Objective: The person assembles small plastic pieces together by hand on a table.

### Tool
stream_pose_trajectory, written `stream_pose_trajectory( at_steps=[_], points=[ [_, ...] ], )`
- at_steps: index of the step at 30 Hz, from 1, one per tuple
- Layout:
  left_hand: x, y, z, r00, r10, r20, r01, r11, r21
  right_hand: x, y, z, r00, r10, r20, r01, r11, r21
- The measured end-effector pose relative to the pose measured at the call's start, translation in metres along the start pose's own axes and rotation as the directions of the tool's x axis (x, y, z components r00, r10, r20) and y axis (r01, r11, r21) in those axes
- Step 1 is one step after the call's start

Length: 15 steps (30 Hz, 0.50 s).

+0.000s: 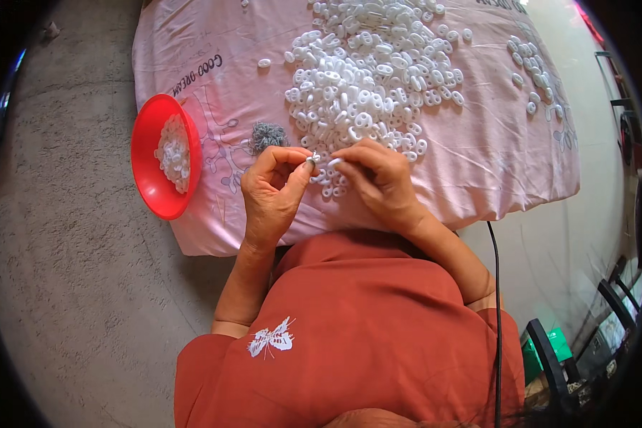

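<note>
My left hand [274,187] and my right hand [379,178] meet over the near edge of a pink cloth [492,150]. Between the fingertips of both hands sits one small white plastic ring piece [315,158]; the left thumb and forefinger pinch it and the right fingers press on it. Just beyond my hands spreads a large heap of the same white ring pieces [367,78]. A few loose pieces lie under my right fingers. A small grey tuft of wiry springs [267,135] lies by my left hand.
A red plastic bowl [150,182] holding several white pieces stands at the cloth's left edge on grey carpet [71,235]. A second small group of white pieces [531,68] lies far right. A black cable [495,299] hangs at my right side. Dark chair frames stand lower right.
</note>
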State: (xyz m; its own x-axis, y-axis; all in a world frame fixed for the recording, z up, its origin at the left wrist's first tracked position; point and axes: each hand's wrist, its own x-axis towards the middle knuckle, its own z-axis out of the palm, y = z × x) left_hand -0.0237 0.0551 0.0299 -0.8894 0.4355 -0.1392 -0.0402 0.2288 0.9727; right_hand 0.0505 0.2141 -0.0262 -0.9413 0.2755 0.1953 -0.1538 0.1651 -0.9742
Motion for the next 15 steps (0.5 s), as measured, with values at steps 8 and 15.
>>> stream_pose_trajectory(
  at_steps=[8,15],
  points=[
    [-0.005,0.006,0.009,0.996,-0.061,0.062,0.063,0.998,-0.029,0.002,-0.009,-0.010,0.859,0.499,0.114,-0.475,0.693,0.542],
    [-0.003,0.010,0.018,0.991,-0.089,0.104,0.092,0.996,-0.023,0.005,-0.013,-0.013,0.843,0.523,0.126,-0.491,0.652,0.578]
  ],
)
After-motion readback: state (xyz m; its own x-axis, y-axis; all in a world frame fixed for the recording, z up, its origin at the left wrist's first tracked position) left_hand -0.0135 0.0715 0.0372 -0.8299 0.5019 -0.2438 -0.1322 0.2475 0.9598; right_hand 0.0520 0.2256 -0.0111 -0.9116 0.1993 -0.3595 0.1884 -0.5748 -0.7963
